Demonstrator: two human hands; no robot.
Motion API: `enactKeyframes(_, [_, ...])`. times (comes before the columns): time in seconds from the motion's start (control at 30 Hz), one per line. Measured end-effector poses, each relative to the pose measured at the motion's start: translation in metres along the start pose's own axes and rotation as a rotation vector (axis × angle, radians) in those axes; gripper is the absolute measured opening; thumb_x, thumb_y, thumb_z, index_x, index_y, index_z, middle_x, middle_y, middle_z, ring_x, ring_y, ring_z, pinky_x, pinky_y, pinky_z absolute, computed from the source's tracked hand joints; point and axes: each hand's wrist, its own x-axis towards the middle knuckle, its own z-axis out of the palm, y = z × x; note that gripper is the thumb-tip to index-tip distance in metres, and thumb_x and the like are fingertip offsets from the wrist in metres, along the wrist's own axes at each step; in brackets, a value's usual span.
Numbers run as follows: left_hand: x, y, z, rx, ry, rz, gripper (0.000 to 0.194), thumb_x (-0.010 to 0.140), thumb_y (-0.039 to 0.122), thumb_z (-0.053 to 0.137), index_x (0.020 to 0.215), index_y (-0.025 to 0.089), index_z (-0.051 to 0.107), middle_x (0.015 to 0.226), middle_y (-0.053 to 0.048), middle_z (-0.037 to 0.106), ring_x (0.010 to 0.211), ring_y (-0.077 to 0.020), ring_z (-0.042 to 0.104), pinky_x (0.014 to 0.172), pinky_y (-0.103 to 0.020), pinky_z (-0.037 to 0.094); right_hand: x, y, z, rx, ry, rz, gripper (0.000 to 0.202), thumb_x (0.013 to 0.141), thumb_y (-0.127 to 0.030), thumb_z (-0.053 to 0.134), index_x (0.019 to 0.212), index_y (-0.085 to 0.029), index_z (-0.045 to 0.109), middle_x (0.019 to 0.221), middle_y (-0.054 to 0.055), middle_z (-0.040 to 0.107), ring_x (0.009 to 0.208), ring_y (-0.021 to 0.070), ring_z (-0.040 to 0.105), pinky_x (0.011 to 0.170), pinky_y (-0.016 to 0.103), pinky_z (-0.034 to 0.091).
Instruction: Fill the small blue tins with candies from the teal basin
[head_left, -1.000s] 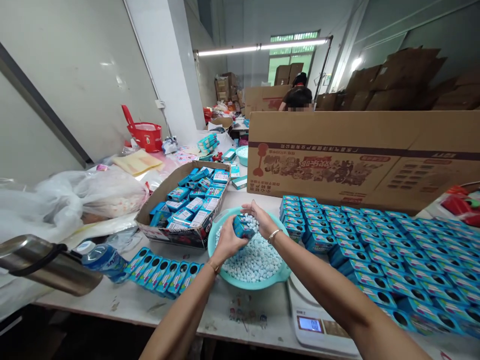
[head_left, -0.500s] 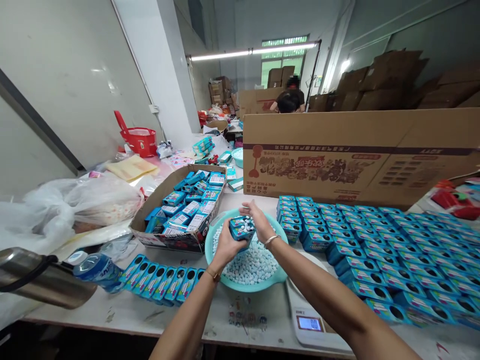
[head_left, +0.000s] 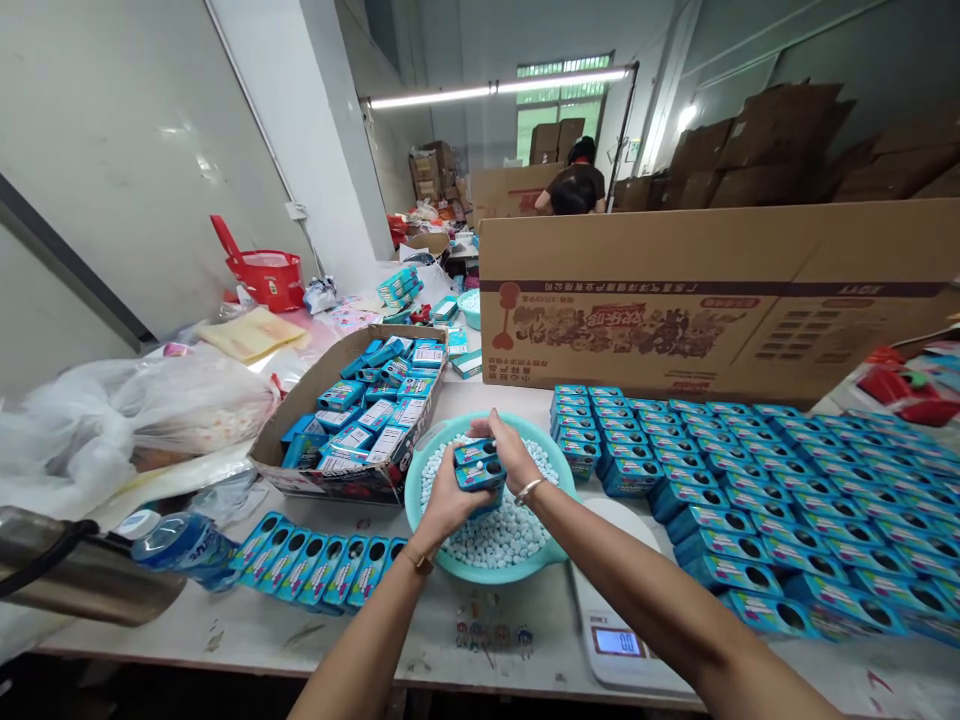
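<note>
Two small blue boxes (head_left: 480, 472) with round openings sit side by side in my left hand (head_left: 448, 500), which grips them over the turquoise bowl (head_left: 564, 548). A few pale pieces show at their openings. My right hand (head_left: 511, 458) is cupped against the far right side of the boxes, fingers stretched out, though the fingertips are partly hidden. Below both hands, small white and pale-blue candy-like pieces (head_left: 495, 537) fill the bowl. A row of similar boxes (head_left: 315, 565) stands left of the bowl, their round openings facing up.
A carton (head_left: 271, 470) of loose blue boxes stands left of the bowl. Rows of boxes (head_left: 735, 500) cover the right side. The digital scale (head_left: 600, 655) reads 0.0 under my right forearm. A large cardboard box (head_left: 645, 240) stands behind; a bottle (head_left: 187, 545) lies left. Another person (head_left: 581, 185) is farther back.
My right hand has come down and closer to the boxes. The boxes are turned slightly, and the heap of pieces on top of them has gone down. The whole view has shifted a little.
</note>
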Motion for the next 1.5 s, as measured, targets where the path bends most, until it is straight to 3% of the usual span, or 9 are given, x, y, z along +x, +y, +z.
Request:
enactKeyframes(0.1, [-0.011,-0.003,-0.017,0.019,-0.005,0.011,0.078,0.046,0.019,0.085,0.116,0.022,0.048,0.103,-0.002,0.065,0.094,-0.024,0.066,0.089,-0.039,0.052,0.002,0.007,-0.027,-0.173,-0.058,0.023,0.066,0.089,-0.072,0.034,0.108,-0.02,0.069,0.103,0.011,0.074,0.099,0.0253,0.066,0.09,0.04,0.048])
enactKeyframes(0.23, [-0.026,-0.004,-0.043,0.035,-0.039,0.081,0.076,0.057,0.027,0.084,0.122,0.024,0.045,0.113,-0.004,0.064,0.104,-0.0249,0.066,0.097,-0.043,0.05,-0.006,0.022,-0.061,-0.907,-0.248,-0.133,0.053,0.09,-0.055,0.05,0.128,-0.021,0.062,0.126,0.015,0.063,0.119,0.0318,0.056,0.102,0.047,0.039])
enactKeyframes(0.33, [-0.031,-0.003,-0.051,0.041,-0.052,0.104,0.072,0.061,0.028,0.084,0.122,0.025,0.045,0.116,-0.005,0.064,0.104,-0.025,0.066,0.096,-0.043,0.052,-0.026,0.033,-0.059,-1.314,-0.517,-0.173,0.06,0.085,-0.057,0.061,0.135,-0.025,0.058,0.131,0.018,0.057,0.12,0.038,0.051,0.097,0.051,0.041])
enactKeyframes(0.43, [-0.031,-0.003,-0.051,0.041,-0.063,0.122,0.071,0.06,0.028,0.084,0.121,0.025,0.047,0.119,-0.007,0.063,0.107,-0.0269,0.065,0.096,-0.043,0.052,-0.039,0.038,-0.045,-1.395,-0.578,-0.195,0.052,0.087,-0.056,0.061,0.129,-0.025,0.06,0.125,0.016,0.057,0.111,0.0332,0.056,0.088,0.042,0.044])
enactKeyframes(0.57, [-0.028,-0.004,-0.048,0.049,-0.047,0.069,0.075,0.059,0.028,0.085,0.123,0.024,0.046,0.117,-0.006,0.063,0.105,-0.0272,0.066,0.097,-0.044,0.051,-0.032,0.038,-0.041,-1.158,-0.474,-0.072,0.019,0.091,-0.035,0.059,0.102,-0.021,0.066,0.098,0.007,0.064,0.088,0.02,0.061,0.075,0.029,0.044])
enactKeyframes(0.73, [-0.019,-0.002,-0.039,0.08,-0.005,0.004,0.076,0.055,0.022,0.082,0.123,0.022,0.048,0.113,-0.005,0.063,0.102,-0.0252,0.065,0.099,-0.044,0.049,-0.008,0.025,-0.051,-0.254,-0.165,0.332,0.02,0.083,-0.038,0.067,0.08,-0.02,0.056,0.067,-0.003,0.058,0.05,0.009,0.049,0.042,0.018,0.03])
enactKeyframes(0.9, [0.0,-0.006,-0.018,0.191,0.109,-0.031,0.078,0.042,0.009,0.081,0.115,0.02,0.054,0.105,-0.004,0.065,0.099,-0.0276,0.063,0.097,-0.045,0.048,0.001,-0.001,-0.029,0.452,0.1,0.28,0.021,0.08,-0.037,0.07,0.084,-0.022,0.056,0.063,-0.003,0.06,0.052,0.011,0.058,0.044,0.021,0.044])
enactKeyframes(1.1, [0.015,-0.003,0.002,0.249,0.077,0.029,0.069,0.045,0.008,0.079,0.109,0.019,0.057,0.096,-0.002,0.065,0.094,-0.0264,0.063,0.092,-0.042,0.05,-0.003,-0.016,0.004,0.491,0.261,-0.023,0.026,0.073,-0.042,0.072,0.086,-0.024,0.059,0.067,-0.002,0.067,0.075,0.019,0.069,0.069,0.03,0.055])
enactKeyframes(1.5, [0.01,-0.008,0.006,0.158,0.114,0.125,0.072,0.054,0.011,0.078,0.12,0.019,0.051,0.11,-0.006,0.064,0.105,-0.0259,0.063,0.098,-0.042,0.047,-0.001,-0.026,-0.005,0.474,0.149,-0.085,0.025,0.071,-0.041,0.075,0.084,-0.023,0.064,0.079,0.001,0.07,0.086,0.0199,0.069,0.081,0.033,0.053])
